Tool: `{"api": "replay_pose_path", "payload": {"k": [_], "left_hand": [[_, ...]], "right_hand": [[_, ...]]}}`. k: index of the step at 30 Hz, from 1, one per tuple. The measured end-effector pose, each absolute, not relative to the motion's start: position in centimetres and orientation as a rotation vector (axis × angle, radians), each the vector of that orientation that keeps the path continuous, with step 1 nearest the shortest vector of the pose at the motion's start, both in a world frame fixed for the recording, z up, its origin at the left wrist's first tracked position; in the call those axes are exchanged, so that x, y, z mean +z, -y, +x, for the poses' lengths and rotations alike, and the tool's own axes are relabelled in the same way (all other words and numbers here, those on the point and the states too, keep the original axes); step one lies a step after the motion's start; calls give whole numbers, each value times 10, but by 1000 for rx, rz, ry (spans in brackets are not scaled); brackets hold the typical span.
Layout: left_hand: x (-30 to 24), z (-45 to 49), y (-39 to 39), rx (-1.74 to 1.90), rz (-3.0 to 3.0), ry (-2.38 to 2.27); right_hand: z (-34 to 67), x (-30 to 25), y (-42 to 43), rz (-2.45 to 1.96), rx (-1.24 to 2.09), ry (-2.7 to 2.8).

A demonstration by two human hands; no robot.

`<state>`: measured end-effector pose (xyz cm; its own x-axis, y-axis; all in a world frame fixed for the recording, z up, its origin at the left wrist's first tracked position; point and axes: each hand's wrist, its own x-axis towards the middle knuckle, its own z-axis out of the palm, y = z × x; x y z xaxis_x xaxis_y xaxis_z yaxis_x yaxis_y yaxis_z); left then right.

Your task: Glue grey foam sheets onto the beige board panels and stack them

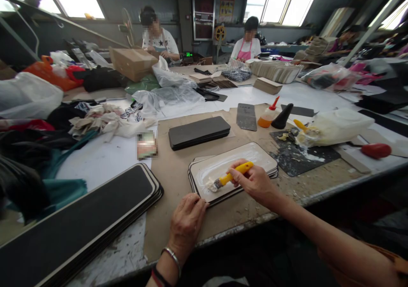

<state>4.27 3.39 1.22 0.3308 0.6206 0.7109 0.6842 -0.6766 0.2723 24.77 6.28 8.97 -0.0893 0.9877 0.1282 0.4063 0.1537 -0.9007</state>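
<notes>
My right hand (251,180) is closed around the yellow handle of a paintbrush (236,172). White paste clings to its bristles, which touch a beige panel (232,161) with rounded corners. Streaks of the same paste cover much of this panel, the top one of a stack with dark edges. At the panel's near left corner, my left hand (188,217) has its fingers bent together, gripping the edge; the thumb is partly hidden. Behind the stack lies a pile of black panels (199,131). A long stack of black panels (86,219) extends along the left.
To the right, a white plastic jug (341,125) lies by a paste-smeared black board (307,155). A glue bottle (268,115), a black cone (282,117) and a red-handled tool (376,150) are nearby. Cloth scraps (105,119) fill the left; two people sit across the table.
</notes>
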Motion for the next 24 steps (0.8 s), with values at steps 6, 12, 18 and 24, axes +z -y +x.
{"api": "replay_pose_path", "payload": {"k": [6,12,18,24], "left_hand": [[9,43,-34,-1298,-2485,1243],[10,44,-34,-1318,-2469,1222],[10,43,-35,-1330,-2484,1176],[11,38,-35,-1317,-2497,1130]], "right_hand": [[232,94,-89,-1332,774,1596],[236,82,-114,-1464,631,1617],[320,89,-114,-1800,251,1498],[363,101,-88,-1900,95,1380]]}}
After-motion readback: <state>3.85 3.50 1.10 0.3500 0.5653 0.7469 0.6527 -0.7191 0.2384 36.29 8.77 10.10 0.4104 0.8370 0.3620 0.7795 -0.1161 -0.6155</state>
